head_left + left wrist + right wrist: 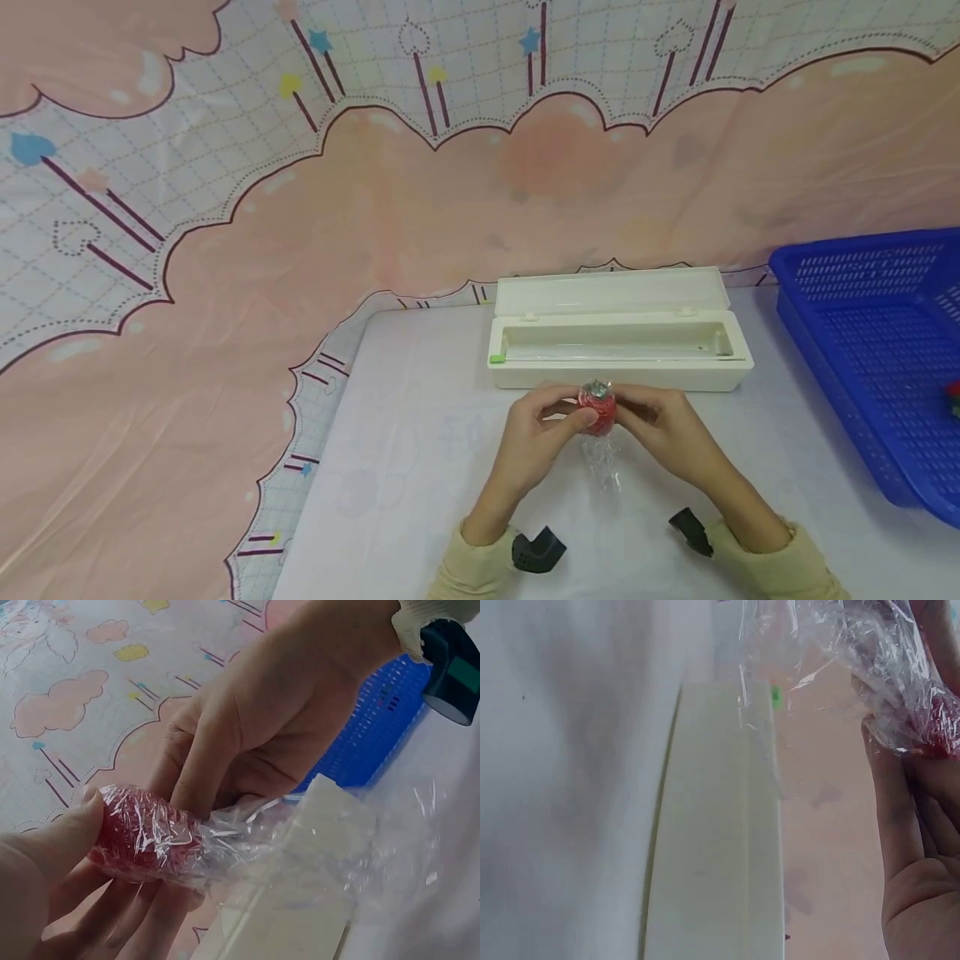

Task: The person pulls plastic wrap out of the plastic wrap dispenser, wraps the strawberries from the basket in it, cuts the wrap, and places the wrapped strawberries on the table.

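A red strawberry-like item with a green top [597, 410] is wrapped in clear film [602, 467], whose loose end hangs below it. My left hand [531, 437] pinches the item between thumb and fingers. On the other side, my right hand [670, 431] has its fingers against the wrapped item. The left wrist view shows the red item [146, 832] under crinkled film, the left thumb [64, 836] on its end and the right hand [262, 712] behind it. In the right wrist view, film [885, 660] trails from the red item [939, 724] beside fingers.
Behind the hands stands a long white box [622, 379] with its lid [611, 294] raised and a green piece [497, 359] at its left end. A blue basket [847, 400] is at the right, with a small red and green item [954, 390] inside. The table [405, 467] has a white cover.
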### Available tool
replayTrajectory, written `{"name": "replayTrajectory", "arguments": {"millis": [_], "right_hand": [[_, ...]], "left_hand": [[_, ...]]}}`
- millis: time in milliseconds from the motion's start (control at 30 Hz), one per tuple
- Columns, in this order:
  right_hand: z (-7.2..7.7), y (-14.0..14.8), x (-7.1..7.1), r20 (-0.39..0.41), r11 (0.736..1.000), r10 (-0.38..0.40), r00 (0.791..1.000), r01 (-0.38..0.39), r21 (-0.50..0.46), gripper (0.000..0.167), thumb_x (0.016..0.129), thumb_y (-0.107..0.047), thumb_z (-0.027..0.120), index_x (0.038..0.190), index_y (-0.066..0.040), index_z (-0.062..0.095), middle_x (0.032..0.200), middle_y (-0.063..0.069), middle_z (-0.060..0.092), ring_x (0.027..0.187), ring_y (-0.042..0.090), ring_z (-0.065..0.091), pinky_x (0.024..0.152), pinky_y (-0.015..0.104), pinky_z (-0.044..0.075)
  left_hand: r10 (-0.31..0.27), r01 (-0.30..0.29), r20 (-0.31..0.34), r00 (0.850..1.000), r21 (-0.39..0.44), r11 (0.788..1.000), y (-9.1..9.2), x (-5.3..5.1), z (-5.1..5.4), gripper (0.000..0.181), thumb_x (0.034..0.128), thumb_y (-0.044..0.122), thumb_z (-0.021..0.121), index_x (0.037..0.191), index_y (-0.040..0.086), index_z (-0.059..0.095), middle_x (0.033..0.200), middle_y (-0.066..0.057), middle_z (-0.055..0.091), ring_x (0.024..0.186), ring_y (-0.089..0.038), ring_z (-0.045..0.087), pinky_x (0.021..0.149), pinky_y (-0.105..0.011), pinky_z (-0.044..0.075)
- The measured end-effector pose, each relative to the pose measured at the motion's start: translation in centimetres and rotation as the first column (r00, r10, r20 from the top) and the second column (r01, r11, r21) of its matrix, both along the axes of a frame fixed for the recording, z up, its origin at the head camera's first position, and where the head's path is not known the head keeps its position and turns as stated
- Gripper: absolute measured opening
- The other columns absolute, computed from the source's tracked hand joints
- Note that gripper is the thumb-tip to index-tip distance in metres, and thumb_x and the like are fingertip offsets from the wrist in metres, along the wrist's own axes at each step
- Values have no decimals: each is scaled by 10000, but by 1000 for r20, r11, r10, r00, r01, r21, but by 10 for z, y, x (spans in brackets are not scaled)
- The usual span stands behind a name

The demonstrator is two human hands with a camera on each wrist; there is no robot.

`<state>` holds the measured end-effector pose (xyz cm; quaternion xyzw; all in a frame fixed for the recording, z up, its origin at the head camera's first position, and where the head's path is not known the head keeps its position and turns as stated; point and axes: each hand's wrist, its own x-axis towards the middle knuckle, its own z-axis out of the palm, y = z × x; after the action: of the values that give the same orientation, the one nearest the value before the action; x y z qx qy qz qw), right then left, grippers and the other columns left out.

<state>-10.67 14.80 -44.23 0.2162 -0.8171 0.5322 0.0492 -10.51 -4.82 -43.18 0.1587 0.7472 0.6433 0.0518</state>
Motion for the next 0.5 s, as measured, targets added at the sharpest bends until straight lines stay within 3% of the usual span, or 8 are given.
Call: {"name": "replayTrajectory", "arguments": {"millis": [200, 367, 500], "right_hand": [[1, 1, 0, 79, 993, 92, 993, -86, -75, 297, 999, 27, 518, 1265, 142, 584, 1214, 257, 660, 990, 48, 678, 853, 243, 564], [4, 1, 1, 112, 980, 152, 982, -135, -146, 337, 1052, -38, 430, 1315, 148, 528, 1225, 267, 644, 989, 64, 683, 886, 185, 528], [5, 1, 1, 113, 974, 169, 979, -148, -170, 343, 1061, -67, 424, 1328, 123, 524, 1233, 247, 639, 1004, 78, 676, 896, 178, 520]], "left_hand": [[48, -48, -33, 998, -13, 999, 0, -1, -1, 285, 906, 193, 731, 1146, 40, 719, 1107, -94, 686, 978, -118, 659, 858, -269, 561], [99, -104, -79, 992, -53, 993, 0, -2, -3, 286, 896, 247, 745, 1116, 65, 741, 1093, -61, 678, 1038, -136, 598, 902, -317, 529], [96, -97, -44, 994, -8, 995, -1, -2, -3, 293, 895, 242, 748, 1120, 56, 736, 1154, -62, 639, 1095, -155, 585, 934, -339, 539]]}}
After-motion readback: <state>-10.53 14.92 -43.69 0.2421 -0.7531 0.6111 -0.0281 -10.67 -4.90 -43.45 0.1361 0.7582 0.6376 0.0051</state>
